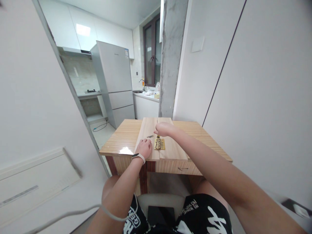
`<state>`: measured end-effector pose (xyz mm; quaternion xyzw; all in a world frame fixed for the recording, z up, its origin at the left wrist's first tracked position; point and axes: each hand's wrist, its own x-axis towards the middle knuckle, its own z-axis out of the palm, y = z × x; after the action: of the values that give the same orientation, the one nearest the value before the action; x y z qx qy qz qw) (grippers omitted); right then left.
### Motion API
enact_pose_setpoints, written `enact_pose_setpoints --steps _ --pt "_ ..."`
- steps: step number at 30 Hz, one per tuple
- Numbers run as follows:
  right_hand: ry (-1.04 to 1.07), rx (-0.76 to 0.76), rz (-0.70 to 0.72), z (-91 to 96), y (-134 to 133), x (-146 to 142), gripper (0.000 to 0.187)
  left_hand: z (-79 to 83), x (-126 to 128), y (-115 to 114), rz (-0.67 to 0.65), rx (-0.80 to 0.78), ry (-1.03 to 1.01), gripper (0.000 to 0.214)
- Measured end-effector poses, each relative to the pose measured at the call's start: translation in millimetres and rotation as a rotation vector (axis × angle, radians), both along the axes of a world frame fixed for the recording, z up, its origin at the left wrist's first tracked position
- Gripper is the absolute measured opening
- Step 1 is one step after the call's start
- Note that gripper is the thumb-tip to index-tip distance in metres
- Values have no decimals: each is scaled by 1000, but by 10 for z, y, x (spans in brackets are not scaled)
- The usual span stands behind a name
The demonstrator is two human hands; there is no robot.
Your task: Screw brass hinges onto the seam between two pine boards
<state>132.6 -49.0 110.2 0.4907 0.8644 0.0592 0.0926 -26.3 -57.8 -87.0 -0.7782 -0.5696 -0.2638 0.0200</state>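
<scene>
Two pale wooden boards (pixel 149 125) lie side by side on the table, their seam running away from me. A brass hinge (pixel 162 144) lies open across that seam near the front. My right hand (pixel 163 129) is closed around a screwdriver (pixel 158 137), held upright over the hinge; a bit of its yellow and black handle shows below the fist. Whether the tip sits in a screw is too small to tell. My left hand (pixel 144 148) rests flat on the left board, fingers stretched out beside the hinge. Several small screws (pixel 150 136) lie just beyond its fingertips.
The striped wooden table (pixel 119 136) has a drawer (pixel 180 167) at its front. A grey cable (pixel 73 213) crosses my left forearm. Walls rise on the left and right. Behind stand a fridge (pixel 117 71) and a kitchen counter with a sink (pixel 138 91).
</scene>
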Motion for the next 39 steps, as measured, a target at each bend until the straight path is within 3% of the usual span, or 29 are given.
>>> enact_pose_setpoints --steps 6,8,12,15,19,27,35,39 --pt "42 -29 101 -11 25 44 19 -1 0 0 2 -1 1 24" --pt "59 -56 98 -20 34 46 25 -2 0 3 -1 5 4 24" --pt "86 -18 37 -33 18 31 55 10 1 0 -1 8 9 24" --pt "65 22 -28 -32 2 5 62 27 4 -12 0 -3 8 23" --pt "25 41 -39 -33 8 -10 52 35 6 -20 5 -13 8 24" --pt "54 -45 102 -30 37 52 20 -10 0 13 3 8 8 25" --pt "42 21 -1 -31 -6 25 56 -14 -6 23 7 10 10 24" --pt "8 61 -36 -33 -12 6 52 -10 3 18 11 2 7 24"
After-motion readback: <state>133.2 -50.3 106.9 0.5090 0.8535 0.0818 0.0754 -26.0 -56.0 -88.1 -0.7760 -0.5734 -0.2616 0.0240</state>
